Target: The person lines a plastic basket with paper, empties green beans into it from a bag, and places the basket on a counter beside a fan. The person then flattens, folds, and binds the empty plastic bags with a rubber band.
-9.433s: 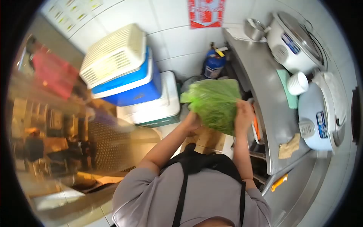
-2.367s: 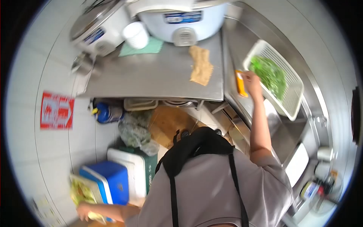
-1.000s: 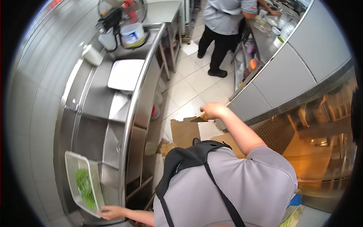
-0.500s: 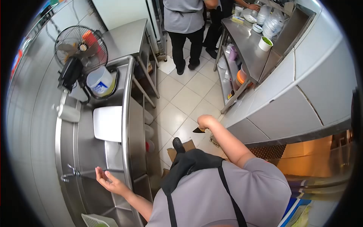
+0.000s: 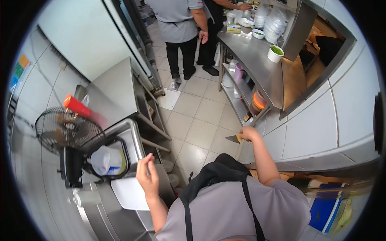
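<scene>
My right hand point(image 5: 250, 133) is closed around the yellow handle of a knife point(image 5: 233, 139). Its dark blade points left, held low over the floor tiles beside the white tiled wall. My left hand point(image 5: 147, 177) is raised on the other side, holding nothing, with the fingers loosely bent and apart. Below and left of it, a white rectangular tray or board point(image 5: 128, 196) lies at the sink point(image 5: 120, 225). A clear plastic tub point(image 5: 105, 160) sits in a dark frame just beyond.
A black fan point(image 5: 66, 129) stands at the left, near a steel table point(image 5: 114, 90). Two people stand ahead in the aisle, one in a grey shirt point(image 5: 175, 22). On the right, a steel counter point(image 5: 253, 60) carries a white cup of chopped greens point(image 5: 276, 54), a small bowl point(image 5: 258, 34) and bagged containers point(image 5: 275, 26).
I have moved forward along the aisle; the counter and people appear nearer. My left hand has risen from over the sink. The knife stays in my right hand, its blade showing more.
</scene>
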`<state>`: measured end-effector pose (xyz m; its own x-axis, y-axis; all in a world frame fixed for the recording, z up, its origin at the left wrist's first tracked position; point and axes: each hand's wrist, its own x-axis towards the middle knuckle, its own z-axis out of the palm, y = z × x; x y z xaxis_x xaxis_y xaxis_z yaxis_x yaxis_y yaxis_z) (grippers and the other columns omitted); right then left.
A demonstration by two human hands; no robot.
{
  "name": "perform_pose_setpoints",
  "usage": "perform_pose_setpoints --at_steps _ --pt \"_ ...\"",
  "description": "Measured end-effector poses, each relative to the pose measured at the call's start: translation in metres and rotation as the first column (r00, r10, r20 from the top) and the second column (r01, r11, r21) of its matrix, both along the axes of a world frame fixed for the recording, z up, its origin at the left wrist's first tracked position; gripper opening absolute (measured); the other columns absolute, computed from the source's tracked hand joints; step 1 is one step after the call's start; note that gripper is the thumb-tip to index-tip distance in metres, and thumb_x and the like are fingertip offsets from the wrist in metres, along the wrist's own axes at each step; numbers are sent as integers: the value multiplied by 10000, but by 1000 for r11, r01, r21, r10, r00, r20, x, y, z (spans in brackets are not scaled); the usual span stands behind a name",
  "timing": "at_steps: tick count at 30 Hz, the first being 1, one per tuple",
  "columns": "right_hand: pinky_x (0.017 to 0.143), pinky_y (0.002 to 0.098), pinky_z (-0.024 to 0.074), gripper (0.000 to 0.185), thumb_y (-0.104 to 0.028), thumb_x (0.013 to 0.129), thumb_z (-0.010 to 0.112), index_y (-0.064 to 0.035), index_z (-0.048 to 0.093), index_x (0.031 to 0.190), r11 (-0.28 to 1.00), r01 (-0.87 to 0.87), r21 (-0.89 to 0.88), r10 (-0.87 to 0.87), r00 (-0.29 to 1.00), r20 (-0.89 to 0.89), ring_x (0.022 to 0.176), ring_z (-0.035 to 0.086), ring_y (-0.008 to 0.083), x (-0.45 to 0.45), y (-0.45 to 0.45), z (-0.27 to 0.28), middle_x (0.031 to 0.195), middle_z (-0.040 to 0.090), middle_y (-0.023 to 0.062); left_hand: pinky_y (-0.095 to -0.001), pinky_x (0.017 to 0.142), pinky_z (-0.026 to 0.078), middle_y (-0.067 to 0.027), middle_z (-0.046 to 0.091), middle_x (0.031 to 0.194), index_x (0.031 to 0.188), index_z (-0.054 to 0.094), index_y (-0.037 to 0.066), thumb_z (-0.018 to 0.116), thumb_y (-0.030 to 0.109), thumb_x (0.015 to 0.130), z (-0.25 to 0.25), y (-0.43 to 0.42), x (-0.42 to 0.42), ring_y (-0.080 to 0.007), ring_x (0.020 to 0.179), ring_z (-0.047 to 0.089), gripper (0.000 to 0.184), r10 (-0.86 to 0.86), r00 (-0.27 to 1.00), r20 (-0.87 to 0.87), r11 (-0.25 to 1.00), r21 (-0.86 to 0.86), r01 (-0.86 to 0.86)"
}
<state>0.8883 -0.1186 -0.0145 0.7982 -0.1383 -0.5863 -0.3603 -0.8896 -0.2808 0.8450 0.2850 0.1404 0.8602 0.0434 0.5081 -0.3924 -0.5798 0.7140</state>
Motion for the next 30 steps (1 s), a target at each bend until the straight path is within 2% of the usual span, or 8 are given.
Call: perform_pose_setpoints --at_steps 4,8,10,11,15,18,21,30 --pt "460 342 458 208 -138 654 572 -59 666 822 991 131 18 -130 991 -39 456 571 213 48 -36 -12 566 590 125 -296 633 444 -125 580 762 881 591 -15 516 -60 749 -4 -46 78 -242 695 568 158 -262 964 -51 958 103 266" --pt "470 343 472 189 -151 627 591 -29 663 753 998 44 -55 -45 999 -4 476 585 232 129 -80 -62 583 597 148 -314 610 436 -113 574 733 859 597 2 538 -52 725 -4 -87 161 -259 661 555 156 -340 940 -36 922 186 340" --pt "480 342 480 195 -160 616 599 -11 659 727 999 20 -50 -25 995 -97 486 591 240 171 -83 -58 597 603 156 -319 606 434 -109 574 727 854 599 10 540 -50 724 4 -103 200 -262 653 554 154 -332 942 -43 918 214 333" --pt "493 343 485 209 -169 619 597 3 656 720 976 -189 -104 179 979 -94 506 599 245 194 -85 -55 620 613 155 -321 606 434 -108 574 725 851 599 14 541 -48 725 10 -113 220 -262 651 555 152 -320 946 -46 921 220 322" --pt "549 361 486 229 -180 641 576 -6 660 762 952 -291 -91 269 941 -204 581 618 256 292 -83 -71 653 625 154 -328 600 431 -107 576 723 847 600 25 543 -43 729 20 -135 290 -263 651 554 148 -237 970 -51 947 210 242" --pt "579 364 485 237 -181 653 568 -12 660 791 864 -492 -105 475 866 -153 627 624 261 356 -71 -89 691 633 154 -327 600 430 -109 576 726 845 601 26 546 -29 739 16 -137 331 -267 649 551 132 -155 979 -135 962 207 181" --pt "680 392 495 242 -80 578 602 -5 661 800 899 -431 -77 411 892 -190 803 625 308 421 -39 -46 845 629 200 -323 607 432 -107 572 723 841 607 24 544 -7 758 1 -129 373 -267 649 551 109 -65 978 -199 973 205 106" --pt "575 359 482 232 -157 680 540 -23 650 834 857 -515 -15 506 847 -161 595 613 246 643 16 -41 669 621 147 -336 616 427 -114 558 723 880 613 12 530 133 824 -30 -90 571 -279 657 537 157 -18 976 -219 988 143 51"
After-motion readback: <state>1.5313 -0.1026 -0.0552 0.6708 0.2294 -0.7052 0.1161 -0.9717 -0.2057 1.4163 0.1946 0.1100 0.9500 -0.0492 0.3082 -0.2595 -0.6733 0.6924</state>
